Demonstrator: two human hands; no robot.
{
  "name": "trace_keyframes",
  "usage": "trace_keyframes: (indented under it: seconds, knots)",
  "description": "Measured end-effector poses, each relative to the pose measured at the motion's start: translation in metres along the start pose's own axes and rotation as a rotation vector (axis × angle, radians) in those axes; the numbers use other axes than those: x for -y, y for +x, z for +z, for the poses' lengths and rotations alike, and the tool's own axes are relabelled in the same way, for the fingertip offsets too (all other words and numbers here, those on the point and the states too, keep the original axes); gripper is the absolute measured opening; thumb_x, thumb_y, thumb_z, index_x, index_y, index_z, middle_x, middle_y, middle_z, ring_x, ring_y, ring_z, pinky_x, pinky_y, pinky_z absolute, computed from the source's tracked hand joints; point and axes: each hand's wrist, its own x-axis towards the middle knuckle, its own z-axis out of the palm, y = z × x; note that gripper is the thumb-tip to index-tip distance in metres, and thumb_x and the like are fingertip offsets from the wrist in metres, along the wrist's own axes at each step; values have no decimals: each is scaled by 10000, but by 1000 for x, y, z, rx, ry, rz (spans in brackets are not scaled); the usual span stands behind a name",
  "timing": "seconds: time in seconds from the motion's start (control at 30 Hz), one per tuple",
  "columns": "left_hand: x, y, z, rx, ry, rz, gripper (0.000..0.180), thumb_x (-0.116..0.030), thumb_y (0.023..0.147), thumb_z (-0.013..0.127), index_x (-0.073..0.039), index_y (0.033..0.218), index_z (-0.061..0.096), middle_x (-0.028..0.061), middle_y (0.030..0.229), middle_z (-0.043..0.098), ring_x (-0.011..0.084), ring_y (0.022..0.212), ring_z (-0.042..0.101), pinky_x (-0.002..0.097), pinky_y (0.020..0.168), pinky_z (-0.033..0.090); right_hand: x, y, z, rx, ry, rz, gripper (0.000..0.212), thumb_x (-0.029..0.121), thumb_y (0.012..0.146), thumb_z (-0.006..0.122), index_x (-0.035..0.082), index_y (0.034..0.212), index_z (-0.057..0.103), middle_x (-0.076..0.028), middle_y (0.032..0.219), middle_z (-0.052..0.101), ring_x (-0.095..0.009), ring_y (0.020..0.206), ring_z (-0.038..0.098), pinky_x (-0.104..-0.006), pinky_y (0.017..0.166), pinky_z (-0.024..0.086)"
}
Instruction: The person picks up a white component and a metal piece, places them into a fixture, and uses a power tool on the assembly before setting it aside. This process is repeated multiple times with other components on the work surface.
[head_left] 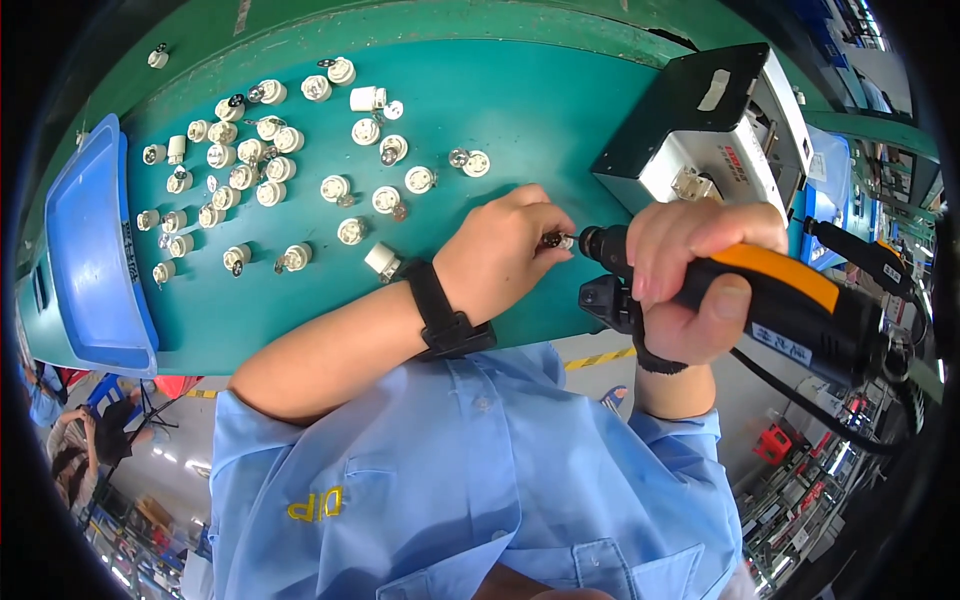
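Observation:
My right hand [690,265] is wrapped round a black electric screwdriver with an orange grip strip [780,280], held almost level and pointing left. Its tip meets a small part [558,241], dark with a light end, pinched between the thumb and fingers of my left hand [505,245]. My fingers cover most of that part, so its kind does not show. A black band circles my left wrist, and a black device sits at my right wrist. Left of my left hand, a white cylindrical socket [381,260] lies on its side on the green mat [500,110].
Several white round sockets [270,192] with small metal pieces are spread over the mat's left and middle. A blue tray [90,250] stands at the left edge. At the back right is a black-and-silver machine [705,130]. A second screwdriver [865,255] is at the far right.

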Motion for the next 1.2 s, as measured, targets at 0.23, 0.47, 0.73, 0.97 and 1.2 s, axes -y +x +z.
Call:
trace_keyframes:
  seconds: [0.23,0.47,0.73,0.97,1.2]
  knots:
    - [-2,-3,2,-42,95,-13,210,-40,739,736,-32,909,613,114,858,572,299,714,612,382,630,505,18,-8,-30,30,128,-162,429,446,926,569,53,1055,454,-13,591,496,-116,476,483,-268,498,400]
    - [-5,-3,3,-19,162,-13,206,-31,774,745,-6,936,620,101,898,590,206,687,634,290,621,534,47,-13,-78,-212,138,-378,503,526,937,489,50,1097,463,-23,582,481,-138,472,456,-277,511,378]
    - [-16,-2,5,-44,105,-41,177,-44,811,703,-9,966,626,118,903,593,225,694,639,315,624,527,33,1,-80,-235,10,-244,454,482,935,505,43,1041,459,-22,562,456,-143,471,452,-286,507,379]
    - [-11,-2,-1,45,117,18,209,-9,806,704,-12,1010,656,104,960,611,193,735,642,281,664,543,30,36,-105,133,171,-170,372,416,971,457,45,973,481,-16,549,430,-126,463,434,-284,493,371]
    - [-4,-4,-2,39,105,-34,222,3,793,712,-14,1009,661,93,958,600,182,729,636,281,662,538,16,21,-79,-242,313,59,356,385,1014,360,54,968,484,-3,526,408,-120,426,398,-276,473,348]
